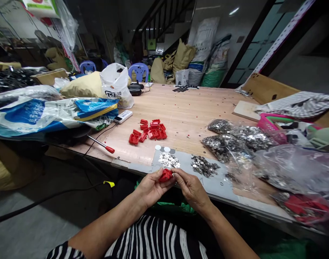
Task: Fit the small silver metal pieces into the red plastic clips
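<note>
A small red plastic part (166,175) is gripped in my left hand (153,189), over the table's near edge. My right hand (190,187) is closed in a pinch against the part's right side; whatever lies between its fingertips is too small to make out. Just beyond my hands a pile of shiny silver discs (169,160) lies on a grey mat (218,187). Right of it is a pile of darker metal pieces (204,166). Further back on the left sits a loose heap of red plastic parts (155,130).
Clear bags of metal pieces (224,144) and a pink basket (272,126) stand on the right. A red-tipped rod (109,149) juts out at the table's front left, near a white power strip (123,117). Blue-and-white sacks (32,115) cover the left side.
</note>
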Motion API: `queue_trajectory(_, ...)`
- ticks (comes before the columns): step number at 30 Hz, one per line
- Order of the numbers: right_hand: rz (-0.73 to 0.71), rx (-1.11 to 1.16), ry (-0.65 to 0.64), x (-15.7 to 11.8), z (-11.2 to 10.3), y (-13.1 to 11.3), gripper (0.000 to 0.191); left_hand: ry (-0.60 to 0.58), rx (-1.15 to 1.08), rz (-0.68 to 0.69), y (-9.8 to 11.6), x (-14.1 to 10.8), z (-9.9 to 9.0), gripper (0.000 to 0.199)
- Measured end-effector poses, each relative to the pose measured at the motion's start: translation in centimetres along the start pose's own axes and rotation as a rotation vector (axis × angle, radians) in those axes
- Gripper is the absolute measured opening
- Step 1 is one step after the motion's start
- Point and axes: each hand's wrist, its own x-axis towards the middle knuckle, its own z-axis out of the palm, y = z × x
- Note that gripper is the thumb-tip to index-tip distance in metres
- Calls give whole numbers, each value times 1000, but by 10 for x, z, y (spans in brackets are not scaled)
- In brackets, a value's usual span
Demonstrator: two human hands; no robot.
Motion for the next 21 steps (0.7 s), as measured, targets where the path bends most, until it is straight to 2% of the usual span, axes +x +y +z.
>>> queue_trajectory(3, 18, 29, -34, -1, -2, -2, 33, 21, 11, -1, -1, 0, 1, 23)
queue_trajectory(8, 123, -104, -7, -10, 6, -2, 31, 20, 41, 39, -8, 2, -3, 16)
queue_trajectory(11, 88, -185, 47, -18, 15, 2, 30, 43, 77, 65, -13, -1, -7, 7)
queue_trajectory(14, 73, -225, 50, -27, 19, 7, 30, 57, 163, 39, -16, -5, -11, 15)
queue_trajectory(17, 116, -203, 5, -37, 15, 14, 34, 31, 353, 25, -18, -6, -19, 24)
queue_trajectory(19, 179, -205, 21, -43, 6, 22, 35, 15, 581, 92, -21, -3, -29, 25)
queue_trajectory(21, 265, -252, 103, -48, -6, 31, 29, 1, 858, 214, -24, 3, -41, 20)
